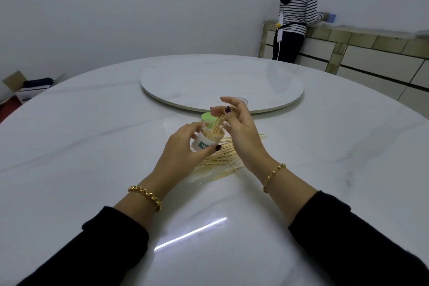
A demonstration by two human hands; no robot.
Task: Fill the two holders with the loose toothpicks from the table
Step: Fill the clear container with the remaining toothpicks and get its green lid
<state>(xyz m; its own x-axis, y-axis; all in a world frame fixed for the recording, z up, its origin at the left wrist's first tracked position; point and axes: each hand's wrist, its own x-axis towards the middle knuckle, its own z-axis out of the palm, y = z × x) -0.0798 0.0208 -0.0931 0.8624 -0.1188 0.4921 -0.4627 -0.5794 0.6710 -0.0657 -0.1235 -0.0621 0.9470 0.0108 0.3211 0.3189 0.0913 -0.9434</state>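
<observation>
My left hand (185, 148) grips a clear toothpick holder (206, 140) with a white and green label, tilted toward my right hand. A bunch of toothpicks (217, 126) sticks out of its open mouth. My right hand (239, 127) pinches the top of that bunch between thumb and forefinger, the other fingers spread. A heap of loose toothpicks (220, 160) lies on the white table (92, 146) under and between my hands. A green-lidded holder (207, 117) stands just behind the held one, mostly hidden.
A round white turntable (220, 81) sits in the table's middle; a clear lid-like piece (242, 99) shows at its near edge. A person in a striped top (297, 11) stands at a sideboard (371, 53) far right. A cardboard box (25, 86) lies on the floor left.
</observation>
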